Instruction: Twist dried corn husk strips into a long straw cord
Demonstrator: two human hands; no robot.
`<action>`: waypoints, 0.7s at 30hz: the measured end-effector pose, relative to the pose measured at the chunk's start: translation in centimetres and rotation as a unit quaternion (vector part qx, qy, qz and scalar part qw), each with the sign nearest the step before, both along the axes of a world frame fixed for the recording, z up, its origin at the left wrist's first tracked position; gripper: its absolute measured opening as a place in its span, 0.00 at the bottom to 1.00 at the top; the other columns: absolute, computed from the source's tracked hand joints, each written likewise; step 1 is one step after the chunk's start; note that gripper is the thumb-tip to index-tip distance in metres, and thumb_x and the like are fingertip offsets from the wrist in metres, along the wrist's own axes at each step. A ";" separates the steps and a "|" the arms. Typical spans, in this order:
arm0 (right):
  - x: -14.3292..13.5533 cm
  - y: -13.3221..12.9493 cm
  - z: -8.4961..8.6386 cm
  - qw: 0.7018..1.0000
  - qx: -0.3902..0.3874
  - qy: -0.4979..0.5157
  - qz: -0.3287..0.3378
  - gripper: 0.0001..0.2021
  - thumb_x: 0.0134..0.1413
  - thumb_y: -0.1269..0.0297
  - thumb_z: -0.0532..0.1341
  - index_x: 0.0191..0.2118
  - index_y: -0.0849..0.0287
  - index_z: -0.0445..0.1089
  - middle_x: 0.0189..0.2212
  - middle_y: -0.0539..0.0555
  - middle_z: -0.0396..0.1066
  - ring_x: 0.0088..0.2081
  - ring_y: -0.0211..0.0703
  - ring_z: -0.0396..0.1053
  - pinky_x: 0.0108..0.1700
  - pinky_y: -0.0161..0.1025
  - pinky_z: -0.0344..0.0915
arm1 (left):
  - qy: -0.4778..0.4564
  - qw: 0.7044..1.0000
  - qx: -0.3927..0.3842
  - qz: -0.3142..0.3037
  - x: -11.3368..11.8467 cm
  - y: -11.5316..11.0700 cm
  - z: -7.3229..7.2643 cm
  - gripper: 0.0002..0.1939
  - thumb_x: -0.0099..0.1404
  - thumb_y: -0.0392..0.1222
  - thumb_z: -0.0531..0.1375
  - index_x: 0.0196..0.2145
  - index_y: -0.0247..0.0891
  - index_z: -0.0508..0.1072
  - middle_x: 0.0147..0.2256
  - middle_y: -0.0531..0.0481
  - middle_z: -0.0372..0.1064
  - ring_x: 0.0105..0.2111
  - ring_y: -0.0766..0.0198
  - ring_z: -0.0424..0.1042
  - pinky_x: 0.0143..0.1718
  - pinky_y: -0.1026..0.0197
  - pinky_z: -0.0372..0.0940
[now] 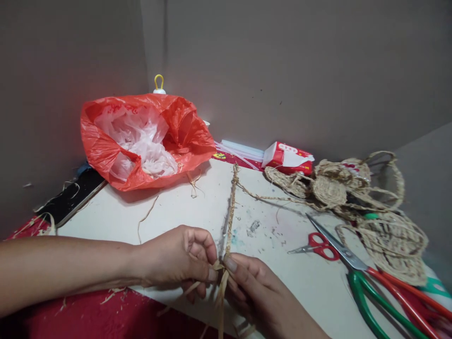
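Observation:
A thin braid [231, 212] of straw-coloured plant fibre runs from the middle of the white board down to my two hands. At its lower end my left hand [190, 261] pinches a flat strand between thumb and fingers. Close beside it, my right hand [250, 287] grips the braid's end, thumb on top. Loose fibre strands [221, 301] hang below between the hands. From the braid's upper end a thinner cord [271, 197] leads right toward a pile of coiled braided pieces [330, 188]. Parts of the fingers and strands are hidden beneath the hands.
Left of centre sits a red plastic bag [197, 136] with white plastic inside. A black phone [76, 197] lies beside it. At right are small red scissors [319, 246], large red-and-green-handled scissors [353, 261] and a woven piece [395, 240]. A tissue pack [296, 165] is behind.

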State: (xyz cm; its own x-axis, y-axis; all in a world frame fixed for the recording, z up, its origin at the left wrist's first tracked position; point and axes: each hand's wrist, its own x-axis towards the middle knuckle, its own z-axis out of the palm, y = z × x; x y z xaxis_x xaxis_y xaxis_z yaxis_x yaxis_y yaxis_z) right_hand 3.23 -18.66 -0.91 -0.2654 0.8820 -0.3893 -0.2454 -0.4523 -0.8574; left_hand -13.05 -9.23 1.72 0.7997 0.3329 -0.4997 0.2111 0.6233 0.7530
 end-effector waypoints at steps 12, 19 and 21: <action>0.0 0.1 0.3 1.000 0.004 -0.021 0.010 0.23 0.60 0.48 0.52 0.22 0.59 0.53 0.15 0.42 0.47 0.18 0.30 0.41 0.21 0.34 0.37 | 0.008 0.999 0.048 0.017 -0.2 0.1 0.6 0.14 0.48 0.39 0.68 0.30 0.32 0.69 0.24 0.55 0.68 0.24 0.74 0.65 0.29 0.68 0.59; -0.2 0.0 0.1 1.000 0.001 -0.026 0.003 0.22 0.60 0.48 0.53 0.22 0.59 0.53 0.15 0.42 0.46 0.19 0.30 0.40 0.21 0.32 0.37 | 0.039 0.994 0.094 -0.035 -0.1 0.4 0.6 0.05 0.50 0.37 0.63 0.25 0.32 0.71 0.18 0.57 0.64 0.20 0.74 0.60 0.23 0.69 0.54; -0.2 0.0 0.1 1.000 -0.002 -0.025 0.003 0.22 0.60 0.49 0.53 0.23 0.59 0.54 0.16 0.42 0.45 0.19 0.30 0.40 0.21 0.32 0.38 | 0.058 0.991 0.110 -0.044 0.0 0.5 0.8 0.03 0.50 0.35 0.61 0.24 0.33 0.70 0.17 0.58 0.63 0.18 0.74 0.59 0.21 0.69 0.52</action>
